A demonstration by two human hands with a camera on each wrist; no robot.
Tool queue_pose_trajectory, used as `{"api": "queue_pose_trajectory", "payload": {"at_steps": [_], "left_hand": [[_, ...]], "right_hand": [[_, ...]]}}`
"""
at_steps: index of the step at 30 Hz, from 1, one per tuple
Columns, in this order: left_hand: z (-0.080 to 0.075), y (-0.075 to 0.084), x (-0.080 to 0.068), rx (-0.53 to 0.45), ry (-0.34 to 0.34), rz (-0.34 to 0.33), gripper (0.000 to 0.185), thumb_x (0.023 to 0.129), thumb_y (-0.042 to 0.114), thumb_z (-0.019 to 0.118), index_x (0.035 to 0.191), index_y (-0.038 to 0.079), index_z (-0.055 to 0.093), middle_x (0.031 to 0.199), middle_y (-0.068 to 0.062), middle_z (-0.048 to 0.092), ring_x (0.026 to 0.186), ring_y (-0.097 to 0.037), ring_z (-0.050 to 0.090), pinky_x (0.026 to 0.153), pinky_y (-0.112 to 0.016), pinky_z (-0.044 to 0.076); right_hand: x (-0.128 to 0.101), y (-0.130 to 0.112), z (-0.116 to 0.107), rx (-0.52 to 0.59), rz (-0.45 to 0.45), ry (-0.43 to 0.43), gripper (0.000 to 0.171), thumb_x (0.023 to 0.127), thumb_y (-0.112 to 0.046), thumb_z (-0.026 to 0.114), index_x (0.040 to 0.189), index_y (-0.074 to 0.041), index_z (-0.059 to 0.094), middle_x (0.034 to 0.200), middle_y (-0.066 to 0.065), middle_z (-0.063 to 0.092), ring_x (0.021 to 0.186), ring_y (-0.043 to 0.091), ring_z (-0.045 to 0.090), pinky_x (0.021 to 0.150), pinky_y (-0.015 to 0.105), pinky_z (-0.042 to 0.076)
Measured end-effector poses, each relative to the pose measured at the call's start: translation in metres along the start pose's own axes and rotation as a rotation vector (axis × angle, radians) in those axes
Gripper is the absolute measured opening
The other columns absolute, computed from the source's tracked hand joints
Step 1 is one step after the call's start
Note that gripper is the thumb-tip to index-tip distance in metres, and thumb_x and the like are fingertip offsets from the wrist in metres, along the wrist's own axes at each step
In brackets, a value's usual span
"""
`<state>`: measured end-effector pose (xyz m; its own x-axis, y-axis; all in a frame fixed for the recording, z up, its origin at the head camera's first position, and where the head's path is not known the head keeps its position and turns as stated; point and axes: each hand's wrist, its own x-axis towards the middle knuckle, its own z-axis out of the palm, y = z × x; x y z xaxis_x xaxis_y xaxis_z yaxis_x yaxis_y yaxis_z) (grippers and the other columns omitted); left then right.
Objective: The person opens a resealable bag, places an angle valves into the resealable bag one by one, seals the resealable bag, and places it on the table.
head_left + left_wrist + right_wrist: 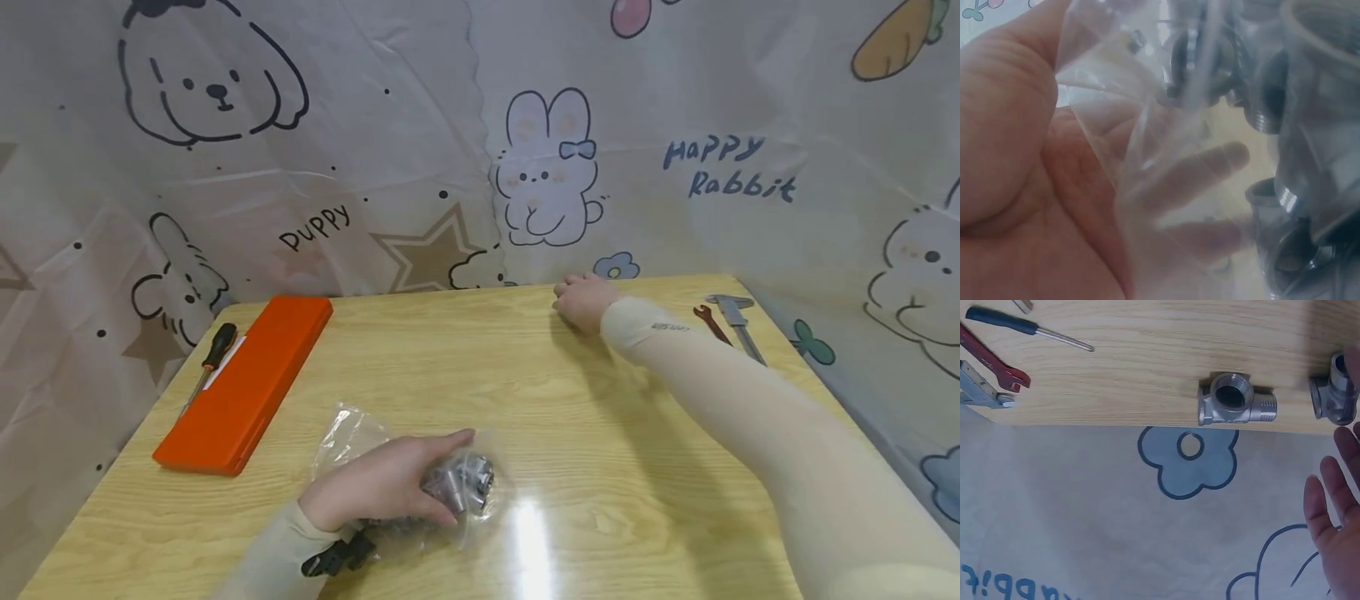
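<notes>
In the head view my left hand (pixel 382 479), low and left of centre, curls thumb and fingers round a clear plastic bag (pixel 348 433) of metal pipe fittings (pixel 457 486). Through the film in the left wrist view, threaded silvery fittings (pixel 1266 94) show beside the palm. My right hand (pixel 588 302) reaches to the table's back edge. Seen from the right wrist, its fingers (pixel 1335 487) are spread and slightly bent beside an elbow-like pipe fitting (pixel 1335 394). A tee pipe fitting (pixel 1232 400) with a threaded end stands on the table near it.
An orange case (pixel 255 383) lies at the left, with a black-handled screwdriver (pixel 213 354) alongside. At the back right are a red-brown wrench (pixel 711 322) and a caliper (pixel 738 325). A small screwdriver (pixel 1029 327) lies near them. A printed cloth (pixel 420 150) hangs behind the table.
</notes>
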<state>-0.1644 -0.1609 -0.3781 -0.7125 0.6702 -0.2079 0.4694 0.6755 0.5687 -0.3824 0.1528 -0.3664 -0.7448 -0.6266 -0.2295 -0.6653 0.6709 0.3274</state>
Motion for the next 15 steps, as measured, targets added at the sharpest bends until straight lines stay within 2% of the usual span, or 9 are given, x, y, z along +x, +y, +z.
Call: {"api": "queue_pose_trajectory", "payload": {"at_steps": [4, 10, 13, 15], "left_hand": [[-0.001, 0.0019, 0.0004, 0.006, -0.006, -0.007, 0.101, 0.073, 0.039, 0.087, 0.155, 0.012, 0.033, 0.151, -0.003, 0.044, 0.119, -0.009, 0.052, 0.099, -0.032, 0.047], [-0.0016, 0.0022, -0.0008, 0.022, 0.0, -0.007, 0.101, 0.073, 0.04, 0.087, 0.155, 0.012, 0.035, 0.149, -0.004, 0.047, 0.112, -0.008, 0.053, 0.096, -0.032, 0.048], [-0.0018, 0.0024, -0.0015, 0.029, 0.005, 0.001, 0.101, 0.073, 0.041, 0.086, 0.154, 0.011, 0.035, 0.149, -0.005, 0.047, 0.111, -0.008, 0.054, 0.097, -0.033, 0.048], [-0.0025, 0.0028, -0.0019, 0.03, 0.007, 0.007, 0.101, 0.073, 0.041, 0.086, 0.154, 0.01, 0.035, 0.149, -0.006, 0.047, 0.112, -0.009, 0.054, 0.097, -0.034, 0.048]], "right_hand": [[0.0004, -0.0016, 0.0025, -0.008, 0.013, -0.003, 0.018, 0.085, 0.002, 0.071, 0.101, -0.005, 0.071, 0.122, 0.015, 0.06, 0.116, 0.036, 0.052, 0.102, 0.054, 0.043], [0.0001, -0.003, 0.0015, -0.03, 0.009, 0.0, 0.024, 0.079, 0.002, 0.075, 0.101, -0.003, 0.07, 0.11, 0.015, 0.063, 0.107, 0.035, 0.055, 0.095, 0.052, 0.047], [-0.004, -0.0019, -0.0016, -0.01, 0.018, 0.006, 0.022, 0.078, 0.002, 0.074, 0.1, -0.003, 0.07, 0.106, 0.015, 0.065, 0.104, 0.035, 0.056, 0.093, 0.051, 0.048], [-0.0086, 0.0004, -0.0043, 0.034, 0.035, 0.013, 0.019, 0.076, -0.001, 0.077, 0.093, -0.004, 0.069, 0.1, 0.013, 0.065, 0.099, 0.033, 0.058, 0.09, 0.05, 0.05]]}}
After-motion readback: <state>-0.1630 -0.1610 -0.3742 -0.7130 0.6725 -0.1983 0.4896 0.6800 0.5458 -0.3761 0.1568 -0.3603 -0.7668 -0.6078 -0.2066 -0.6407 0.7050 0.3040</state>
